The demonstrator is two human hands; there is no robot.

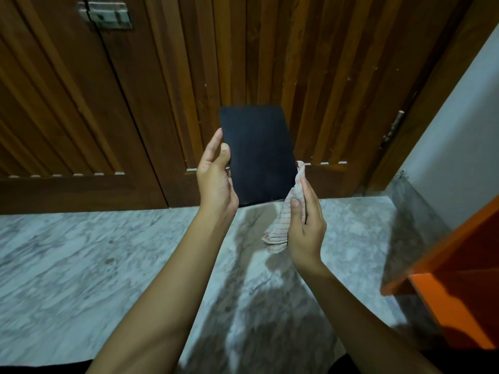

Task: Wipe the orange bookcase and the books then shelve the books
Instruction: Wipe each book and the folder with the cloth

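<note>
**Item 1. Flat black rectangular book** point(259, 155). It is held upright in the air, in front of the door and above the floor. A plain dark cover is turned toward the camera, and no title can be read on it.

**Item 2. Left hand** point(216, 182). It is wrapped round the left long edge of the book, with the thumb laid on the front cover. The fingers are hidden behind the book.

**Item 3. Right hand** point(306, 225). It is closed round a crumpled white cloth with thin red stripes point(280, 228), and the thumb is pressed onto the fabric. The upper part of the cloth is held against the lower right edge of the book. The lower end hangs loose beneath the hand.

**Item 4. Orange painted bookcase** point(456, 287). Only a corner is seen, at the right edge of the view. It is set on the floor beside the wall, apart from the book and both hands. Its shelves are not shown.

**Item 5. Grey-white veined marble floor** point(81, 252). The shadows of both arms are cast across it.

**Item 6. Dark brown slatted wooden double door** point(135, 103). It is shut. A metal latch point(108, 14) is fixed at the upper left and a metal hinge point(393, 129) at the right.

**Item 7. Pale plain wall** point(459, 117). It is found right of the door, with a grey stone skirting point(413, 201) along its foot.
</note>
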